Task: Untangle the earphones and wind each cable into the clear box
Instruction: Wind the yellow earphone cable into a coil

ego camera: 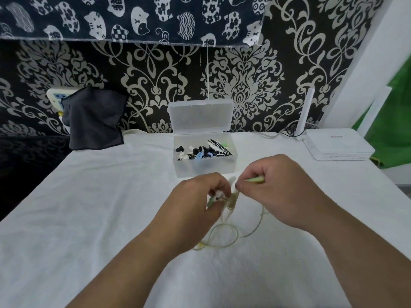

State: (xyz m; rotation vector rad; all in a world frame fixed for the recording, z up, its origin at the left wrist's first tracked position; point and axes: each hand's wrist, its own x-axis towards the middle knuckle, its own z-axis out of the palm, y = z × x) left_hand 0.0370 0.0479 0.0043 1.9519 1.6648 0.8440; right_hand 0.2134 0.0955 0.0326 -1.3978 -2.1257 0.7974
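Head view, both of my hands at work over the white-covered tabletop [100, 218]. My left hand [198, 196] has its fingers curled inward and pinches small white and green parts of a pale yellow-green earphone cable [232, 197]; whether these parts are the earbuds I cannot tell, for they are blurred. My right hand [273, 192], just beside the left, pinches a short light-green piece [255, 179] of the same cable between thumb and forefinger. A small bunch of the cable hangs between the two hands, held above the cloth. Below it the slack falls in loose loops [258, 227] that rest on the tabletop near my wrists.

The clear box [204, 170] stands just beyond my hands, nearer the wall. Its lid [200, 116] is raised upright at the back. Inside lie other earphones [206, 150] in black, white, blue and a black-and-white stripe. The cable in my hands is outside the box.

To the right, well apart from the box, a white router [338, 145] sits on the tabletop with one antenna [305, 112] upright. To the left, a dark cloth [93, 118] hangs against the wall and partly covers a wall socket [55, 96]. The wall bears black-and-cream damask wallpaper [244, 85], with a dark cat-print fabric [133, 16] hung across the top.
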